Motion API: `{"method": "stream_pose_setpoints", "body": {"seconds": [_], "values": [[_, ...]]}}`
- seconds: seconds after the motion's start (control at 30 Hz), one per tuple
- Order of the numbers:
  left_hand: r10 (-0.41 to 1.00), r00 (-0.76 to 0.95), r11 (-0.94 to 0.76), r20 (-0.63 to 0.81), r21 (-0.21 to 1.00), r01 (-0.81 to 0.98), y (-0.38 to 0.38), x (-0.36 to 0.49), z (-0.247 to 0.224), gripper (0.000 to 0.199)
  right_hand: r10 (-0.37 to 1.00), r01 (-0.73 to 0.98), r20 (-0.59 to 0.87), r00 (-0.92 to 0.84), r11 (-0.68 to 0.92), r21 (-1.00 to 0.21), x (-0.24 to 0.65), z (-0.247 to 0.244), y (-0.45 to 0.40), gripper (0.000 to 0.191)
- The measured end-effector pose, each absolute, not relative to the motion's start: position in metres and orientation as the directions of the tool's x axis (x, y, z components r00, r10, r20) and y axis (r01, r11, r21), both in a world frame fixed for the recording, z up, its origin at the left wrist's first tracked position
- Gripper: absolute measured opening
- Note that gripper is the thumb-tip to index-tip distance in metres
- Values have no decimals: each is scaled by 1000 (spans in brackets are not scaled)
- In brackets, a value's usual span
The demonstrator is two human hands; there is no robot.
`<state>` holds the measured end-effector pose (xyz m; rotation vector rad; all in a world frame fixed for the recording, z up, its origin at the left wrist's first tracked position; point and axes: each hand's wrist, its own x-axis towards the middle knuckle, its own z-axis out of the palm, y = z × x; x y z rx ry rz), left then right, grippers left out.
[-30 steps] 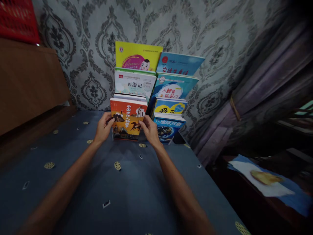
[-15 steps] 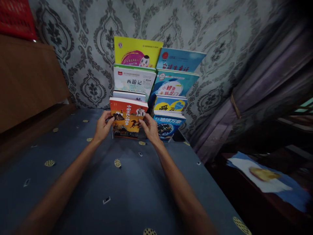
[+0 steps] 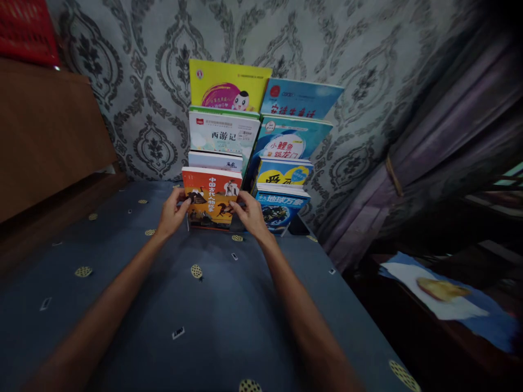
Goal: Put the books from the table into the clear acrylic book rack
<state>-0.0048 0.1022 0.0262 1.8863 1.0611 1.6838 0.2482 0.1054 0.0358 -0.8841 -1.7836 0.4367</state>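
Observation:
An orange book (image 3: 210,201) with figures and a horse on its cover stands at the front left of a tiered group of books. My left hand (image 3: 172,209) grips its left edge, thumb on the cover. At the right edge my right hand (image 3: 250,211) grips the same book, thumb in front and fingers behind. Right behind it are a pale book (image 3: 214,160) and a white book (image 3: 224,130), with a yellow book (image 3: 229,81) at the back. To the right stands a blue book with a globe picture (image 3: 278,209).
More blue books, one with a carp title (image 3: 294,136) and one at the back (image 3: 302,98), fill the right column. A dark cloth (image 3: 220,305) covers the surface. Left is a wooden cabinet (image 3: 49,130) with a red basket (image 3: 26,32); right, a purple curtain (image 3: 376,179).
The orange book has moved down a little, between both hands. More of the pale book behind it shows now.

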Motion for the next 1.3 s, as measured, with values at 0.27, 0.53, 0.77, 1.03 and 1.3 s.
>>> {"method": "stream_pose_setpoints", "body": {"seconds": [0.27,0.53,0.77,1.03,1.3], "values": [[717,-22,-615,697,647,450,97,-3,31,15,717,481,664,-211,668,-568,250,41,101,38],[685,16,-604,728,555,572,98,-8,29,4,694,634,667,-272,650,-418,248,43,103,31],[680,34,-584,733,513,629,98,-6,28,8,799,779,552,-237,496,-384,244,50,96,21],[735,94,-491,671,432,757,94,-3,27,8,929,917,304,-212,296,-266,237,70,79,26],[792,117,-370,600,319,873,87,1,30,9,958,940,213,-192,242,-240,232,74,73,32]]}}
